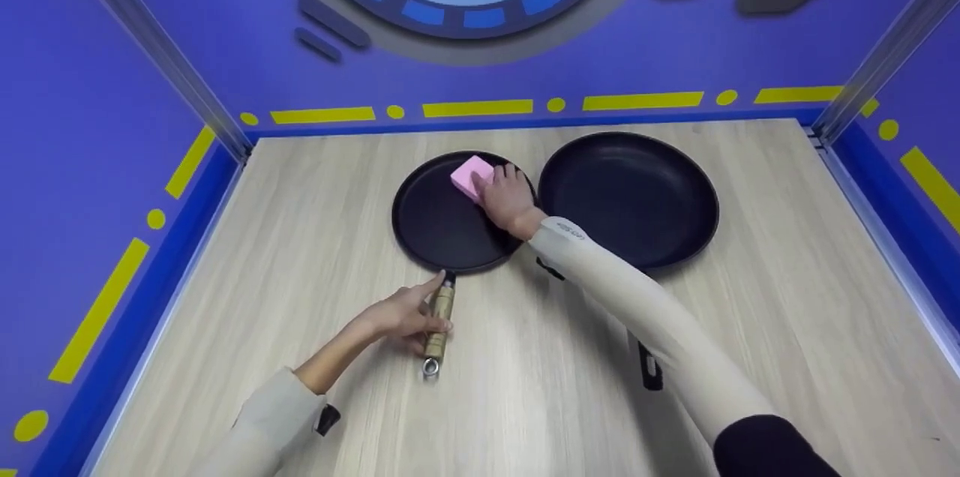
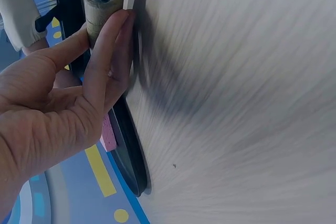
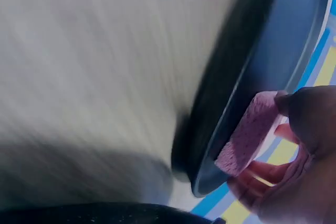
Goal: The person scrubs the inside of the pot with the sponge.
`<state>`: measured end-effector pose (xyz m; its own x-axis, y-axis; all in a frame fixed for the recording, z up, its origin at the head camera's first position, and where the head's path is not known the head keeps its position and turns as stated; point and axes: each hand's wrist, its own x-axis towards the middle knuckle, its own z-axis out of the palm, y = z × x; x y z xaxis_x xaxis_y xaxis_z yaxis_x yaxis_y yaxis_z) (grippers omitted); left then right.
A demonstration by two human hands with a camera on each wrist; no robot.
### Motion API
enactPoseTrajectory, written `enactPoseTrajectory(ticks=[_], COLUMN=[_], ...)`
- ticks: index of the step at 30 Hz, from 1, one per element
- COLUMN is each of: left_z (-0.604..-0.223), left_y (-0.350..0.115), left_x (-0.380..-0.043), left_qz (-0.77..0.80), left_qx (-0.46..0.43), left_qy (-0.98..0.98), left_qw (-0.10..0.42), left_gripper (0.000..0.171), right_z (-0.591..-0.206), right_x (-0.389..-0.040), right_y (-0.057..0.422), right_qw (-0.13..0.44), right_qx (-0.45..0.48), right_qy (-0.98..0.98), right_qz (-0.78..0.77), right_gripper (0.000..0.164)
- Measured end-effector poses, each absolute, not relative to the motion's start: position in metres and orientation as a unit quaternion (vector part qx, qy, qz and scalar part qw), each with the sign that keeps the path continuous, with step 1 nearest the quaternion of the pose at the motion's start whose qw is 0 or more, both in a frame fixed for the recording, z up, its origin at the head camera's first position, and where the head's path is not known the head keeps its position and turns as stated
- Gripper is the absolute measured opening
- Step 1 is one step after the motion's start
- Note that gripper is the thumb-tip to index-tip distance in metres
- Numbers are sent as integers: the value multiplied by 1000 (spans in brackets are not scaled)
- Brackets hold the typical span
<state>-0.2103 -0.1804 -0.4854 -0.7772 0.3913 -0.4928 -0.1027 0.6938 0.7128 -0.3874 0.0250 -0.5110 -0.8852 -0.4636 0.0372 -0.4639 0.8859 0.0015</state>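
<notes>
A flat black pan [image 1: 435,222] with a low rim lies left of centre on the table. My left hand [image 1: 405,318] grips its wooden handle [image 1: 441,319], which ends in a metal ring. The left wrist view shows the thumb and fingers around the handle's end [image 2: 102,11]. On the pan's far right part sits a pink sponge [image 1: 472,175], pinched between the thumb and fingers of my right hand [image 1: 508,201]. In the right wrist view the sponge [image 3: 252,135] lies against the pan's inner surface [image 3: 294,30].
A larger, deeper black frying pan [image 1: 630,199] stands close on the right, its dark handle [image 1: 651,368] partly hidden under my right sleeve [image 1: 645,304]. The pale wood table [image 1: 315,237] is bounded by blue panels [image 1: 225,72] at the back and both sides.
</notes>
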Motion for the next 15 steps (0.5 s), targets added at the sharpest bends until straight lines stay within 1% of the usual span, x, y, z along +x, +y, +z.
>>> enactPoseTrajectory(ticks=[3, 7, 10, 13, 15], left_z=[-486, -488, -490, -496, -501], left_y=[-180, -182, -184, -187, -188], left_x=[-211, -210, -209, -209, -208], left_qz=[387, 403, 426, 461, 485], left_qx=[86, 82, 68, 53, 43], left_qy=[859, 853, 843, 825, 811], left_qw=[322, 323, 322, 322, 325], left_gripper=[91, 92, 91, 90, 89], right_z=[-510, -508, -509, -511, -512], right_x=[-371, -341, -320, -308, -307], right_y=[26, 24, 21, 21, 23], right_qw=[24, 33, 58, 81, 80], right_qx=[275, 369, 430, 457, 466], right_qy=[-961, -929, -901, -885, -881], right_qz=[9, 23, 24, 17, 17], right_gripper=[43, 43, 42, 43, 45])
